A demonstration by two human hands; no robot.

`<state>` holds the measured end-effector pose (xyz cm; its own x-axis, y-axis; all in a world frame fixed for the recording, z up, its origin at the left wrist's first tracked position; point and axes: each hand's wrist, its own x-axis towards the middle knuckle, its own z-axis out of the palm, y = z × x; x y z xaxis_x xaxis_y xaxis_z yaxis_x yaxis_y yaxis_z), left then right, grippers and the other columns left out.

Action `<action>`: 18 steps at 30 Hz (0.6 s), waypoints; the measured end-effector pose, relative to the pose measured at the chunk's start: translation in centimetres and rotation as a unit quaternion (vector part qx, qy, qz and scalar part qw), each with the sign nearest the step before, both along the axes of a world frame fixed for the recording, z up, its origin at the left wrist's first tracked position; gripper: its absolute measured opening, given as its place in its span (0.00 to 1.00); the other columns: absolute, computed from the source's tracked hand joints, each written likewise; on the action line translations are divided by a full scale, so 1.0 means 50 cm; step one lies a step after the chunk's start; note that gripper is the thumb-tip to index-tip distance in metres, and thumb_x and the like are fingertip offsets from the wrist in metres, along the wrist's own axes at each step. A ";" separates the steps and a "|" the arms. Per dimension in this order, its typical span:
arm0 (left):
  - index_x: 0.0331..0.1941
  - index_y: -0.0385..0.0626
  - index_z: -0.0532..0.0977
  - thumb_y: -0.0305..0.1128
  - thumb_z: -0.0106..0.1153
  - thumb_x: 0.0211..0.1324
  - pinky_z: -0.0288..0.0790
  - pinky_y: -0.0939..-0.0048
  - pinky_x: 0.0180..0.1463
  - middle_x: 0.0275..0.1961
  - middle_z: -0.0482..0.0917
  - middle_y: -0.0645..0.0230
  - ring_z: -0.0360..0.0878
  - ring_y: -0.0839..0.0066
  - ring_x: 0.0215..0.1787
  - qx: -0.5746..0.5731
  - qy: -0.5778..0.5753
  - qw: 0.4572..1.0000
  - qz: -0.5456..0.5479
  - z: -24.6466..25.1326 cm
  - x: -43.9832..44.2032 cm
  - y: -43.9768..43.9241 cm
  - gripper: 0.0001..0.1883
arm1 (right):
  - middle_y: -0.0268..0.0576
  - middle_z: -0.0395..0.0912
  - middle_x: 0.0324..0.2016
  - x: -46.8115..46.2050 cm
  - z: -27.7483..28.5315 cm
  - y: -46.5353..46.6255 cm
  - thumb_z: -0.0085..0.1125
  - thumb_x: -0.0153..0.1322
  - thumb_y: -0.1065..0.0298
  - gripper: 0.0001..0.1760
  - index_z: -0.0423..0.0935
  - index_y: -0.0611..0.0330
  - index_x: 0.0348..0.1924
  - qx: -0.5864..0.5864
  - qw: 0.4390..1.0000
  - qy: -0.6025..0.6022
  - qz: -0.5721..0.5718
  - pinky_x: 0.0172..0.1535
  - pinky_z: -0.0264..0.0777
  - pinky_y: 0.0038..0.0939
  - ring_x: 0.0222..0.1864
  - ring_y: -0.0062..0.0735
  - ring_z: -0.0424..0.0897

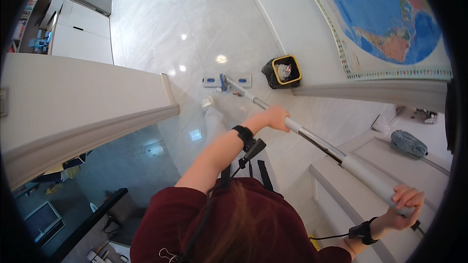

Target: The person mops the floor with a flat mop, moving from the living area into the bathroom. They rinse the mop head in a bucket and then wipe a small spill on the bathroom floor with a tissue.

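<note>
Both of my hands grip the long tubular handle [321,141] of a flat mop. My left hand [276,117] wraps around the pole partway down, on a white section. My right hand [407,201] closes around the thick white grip at the upper end. The pole slopes down and away to the left. Its wide flat mop head [242,80], white and grey with blue parts, rests on the glossy tile floor [153,44]. Just behind the head lies a small reddish-brown scrap [237,93]. My foot in a white shoe [208,102] stands close by.
A black-bagged bin with a yellow rim [299,71] stands right of the mop head, against the wall. A world map [365,11] hangs above. Left, a wall end [172,107] juts out beside a darker room. A white cabinet [340,186] bearing a grey bundle [408,143] stands right.
</note>
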<state>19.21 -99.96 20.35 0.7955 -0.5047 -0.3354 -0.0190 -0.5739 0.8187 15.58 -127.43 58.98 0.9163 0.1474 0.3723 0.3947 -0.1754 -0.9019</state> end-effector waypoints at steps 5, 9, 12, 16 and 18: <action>0.31 0.44 0.80 0.51 0.64 0.35 0.72 0.62 0.40 0.31 0.81 0.57 0.79 0.59 0.35 -0.041 0.122 0.991 -0.033 0.011 -0.152 -0.065 0.23 | 0.37 0.62 0.13 -0.026 -0.012 -0.088 0.34 0.72 0.56 0.17 0.56 0.55 0.22 0.013 0.995 0.084 -0.045 0.32 0.62 0.32 0.16 0.27 0.65; 0.30 0.44 0.80 0.51 0.63 0.36 0.72 0.62 0.39 0.31 0.81 0.55 0.79 0.58 0.34 -0.057 0.143 0.988 -0.032 0.024 -0.205 -0.065 0.23 | 0.35 0.62 0.13 -0.063 -0.041 -0.131 0.37 0.72 0.56 0.17 0.57 0.55 0.22 0.040 0.992 0.096 -0.078 0.30 0.61 0.30 0.16 0.26 0.65; 0.31 0.43 0.80 0.53 0.63 0.37 0.71 0.61 0.40 0.31 0.81 0.54 0.79 0.57 0.35 -0.076 0.089 0.991 -0.070 0.047 -0.192 -0.070 0.24 | 0.34 0.63 0.15 -0.102 0.012 -0.154 0.38 0.71 0.60 0.15 0.57 0.55 0.22 0.037 0.997 0.039 0.049 0.30 0.59 0.30 0.19 0.25 0.66; 0.32 0.42 0.78 0.57 0.63 0.38 0.71 0.58 0.40 0.32 0.80 0.55 0.78 0.55 0.37 -0.079 -0.048 0.995 -0.031 0.057 -0.119 -0.084 0.27 | 0.36 0.63 0.17 -0.116 0.093 -0.134 0.39 0.69 0.62 0.11 0.59 0.55 0.23 0.046 0.996 -0.028 0.068 0.32 0.57 0.33 0.23 0.27 0.66; 0.31 0.45 0.77 0.52 0.63 0.39 0.71 0.57 0.39 0.32 0.79 0.55 0.77 0.55 0.38 -0.089 -0.151 0.980 0.094 0.037 -0.071 -0.060 0.23 | 0.38 0.62 0.18 -0.103 0.083 -0.095 0.40 0.67 0.62 0.10 0.60 0.56 0.23 0.031 0.995 -0.056 0.077 0.33 0.55 0.35 0.23 0.28 0.65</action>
<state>15.66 -102.93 22.20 0.9294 -0.3689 0.0107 -0.1842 -0.4384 0.8797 10.44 -132.17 63.14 0.8371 0.2571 0.4829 0.5108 -0.0512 -0.8582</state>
